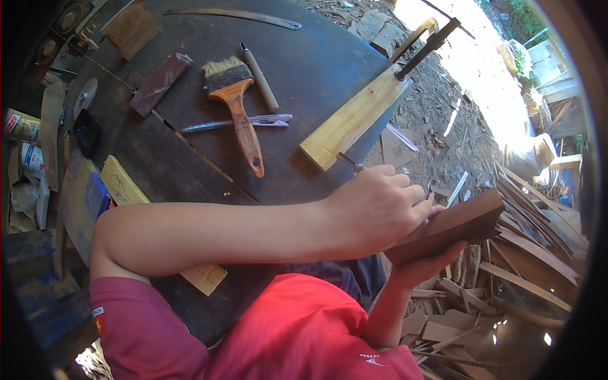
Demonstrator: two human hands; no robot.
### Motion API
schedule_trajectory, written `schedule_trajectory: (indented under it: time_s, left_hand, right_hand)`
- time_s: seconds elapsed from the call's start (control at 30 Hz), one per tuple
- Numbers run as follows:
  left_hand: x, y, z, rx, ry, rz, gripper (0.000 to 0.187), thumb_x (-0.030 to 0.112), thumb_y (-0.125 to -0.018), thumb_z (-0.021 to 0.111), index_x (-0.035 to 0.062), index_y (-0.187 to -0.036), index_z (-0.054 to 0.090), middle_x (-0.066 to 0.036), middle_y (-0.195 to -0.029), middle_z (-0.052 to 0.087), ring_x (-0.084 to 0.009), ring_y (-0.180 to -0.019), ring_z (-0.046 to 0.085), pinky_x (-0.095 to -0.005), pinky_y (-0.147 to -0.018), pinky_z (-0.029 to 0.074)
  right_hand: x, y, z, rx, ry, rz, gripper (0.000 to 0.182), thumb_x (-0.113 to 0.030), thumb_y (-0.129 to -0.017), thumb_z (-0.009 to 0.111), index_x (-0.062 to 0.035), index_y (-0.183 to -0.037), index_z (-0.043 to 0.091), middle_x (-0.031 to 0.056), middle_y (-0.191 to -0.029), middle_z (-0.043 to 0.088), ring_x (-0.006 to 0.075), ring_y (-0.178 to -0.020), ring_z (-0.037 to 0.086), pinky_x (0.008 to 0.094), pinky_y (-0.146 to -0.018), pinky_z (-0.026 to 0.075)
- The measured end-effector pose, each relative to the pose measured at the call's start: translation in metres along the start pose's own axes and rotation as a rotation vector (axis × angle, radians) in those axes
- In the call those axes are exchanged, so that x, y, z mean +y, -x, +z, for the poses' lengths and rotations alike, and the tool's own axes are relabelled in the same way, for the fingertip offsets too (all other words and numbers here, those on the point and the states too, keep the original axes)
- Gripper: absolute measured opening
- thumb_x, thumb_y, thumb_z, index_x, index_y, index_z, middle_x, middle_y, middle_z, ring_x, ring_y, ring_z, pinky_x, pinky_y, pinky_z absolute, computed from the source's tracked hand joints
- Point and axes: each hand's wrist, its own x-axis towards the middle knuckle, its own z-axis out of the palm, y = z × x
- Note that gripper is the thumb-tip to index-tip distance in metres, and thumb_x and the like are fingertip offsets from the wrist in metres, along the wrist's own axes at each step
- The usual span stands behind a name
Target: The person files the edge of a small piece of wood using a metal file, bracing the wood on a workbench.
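My left hand (pixel 380 209) reaches across from the left, its fingers closed on a slim tool with a dark metal end (pixel 350 162); the rest is mostly hidden by the fist. Those fingertips rest at the upper face of a reddish-brown wooden block (pixel 453 223) with a shaped edge. From below, my right hand (pixel 430 261) cradles the block, palm up, at the right of the table. Just beyond my left hand lies a pale wooden board (pixel 354 117), with a dark metal clamp bar (pixel 429 47) at its far end.
On the dark table (pixel 304 76) lie a paintbrush (pixel 237 111), a grey marker-like stick (pixel 259 79), pens (pixel 237 122), a brown sanding-type block (pixel 161 83) and a saw-like strip (pixel 234 15). Wood scraps (pixel 481 291) cover the ground at right. Cans (pixel 24 125) stand at left.
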Motion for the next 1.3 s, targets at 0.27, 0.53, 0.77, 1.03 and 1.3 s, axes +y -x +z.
schedule_trajectory:
  time_s: [0.27, 0.53, 0.77, 1.03, 1.3]
  left_hand:
    - [0.002, -0.006, -0.012, -0.032, 0.071, -0.107, 0.014, 0.017, -0.090, 0.068, 0.0074, -0.100, 0.065, -0.006, -0.084, 0.064, -0.0244, -0.081, 0.066, -0.0372, -0.075, 0.053]
    - [-0.004, -0.008, -0.015, -0.056, 0.070, -0.091, 0.015, 0.012, -0.089, 0.070, 0.0054, -0.101, 0.064, -0.008, -0.086, 0.065, -0.0271, -0.084, 0.067, -0.0381, -0.078, 0.053]
    - [-0.003, -0.010, -0.019, 0.022, 0.231, -0.164, 0.012, 0.011, -0.090, 0.073, 0.0037, -0.096, 0.066, -0.010, -0.086, 0.069, -0.0297, -0.083, 0.068, -0.0406, -0.077, 0.053]
    - [-0.008, -0.013, -0.024, 0.068, 0.168, -0.139, 0.019, 0.014, -0.094, 0.070, 0.0032, -0.084, 0.057, -0.012, -0.076, 0.061, -0.0330, -0.075, 0.064, -0.0425, -0.073, 0.052]
    - [-0.006, -0.012, -0.026, 0.014, 0.140, -0.140, 0.019, 0.016, -0.088, 0.071, 0.0043, -0.083, 0.057, -0.012, -0.077, 0.061, -0.0321, -0.076, 0.064, -0.0420, -0.074, 0.051]
  right_hand:
    - [0.004, 0.001, -0.008, -0.105, -0.034, 0.061, 0.077, -0.071, -0.100, 0.043, -0.0026, -0.136, 0.044, 0.0119, -0.117, 0.054, 0.0243, -0.097, 0.060, 0.0405, -0.085, 0.052]
    - [-0.007, -0.001, -0.015, -0.297, -0.249, 0.043, 0.079, -0.071, -0.099, 0.048, -0.0022, -0.137, 0.042, 0.0130, -0.117, 0.055, 0.0270, -0.096, 0.061, 0.0436, -0.084, 0.051]
    - [-0.045, -0.002, 0.001, -0.390, -0.265, -0.289, 0.087, -0.075, -0.094, 0.054, -0.0005, -0.137, 0.039, 0.0159, -0.118, 0.056, 0.0319, -0.095, 0.063, 0.0483, -0.085, 0.053]
    - [-0.023, 0.014, 0.000, -0.303, 0.219, -0.119, 0.091, -0.074, -0.090, 0.062, -0.0014, -0.140, 0.039, 0.0191, -0.115, 0.059, 0.0323, -0.088, 0.067, 0.0453, -0.078, 0.058]
    - [0.009, 0.007, -0.019, -0.275, -0.012, -0.165, 0.092, -0.079, -0.090, 0.058, -0.0006, -0.136, 0.041, 0.0156, -0.129, 0.053, 0.0306, -0.100, 0.063, 0.0445, -0.098, 0.049]
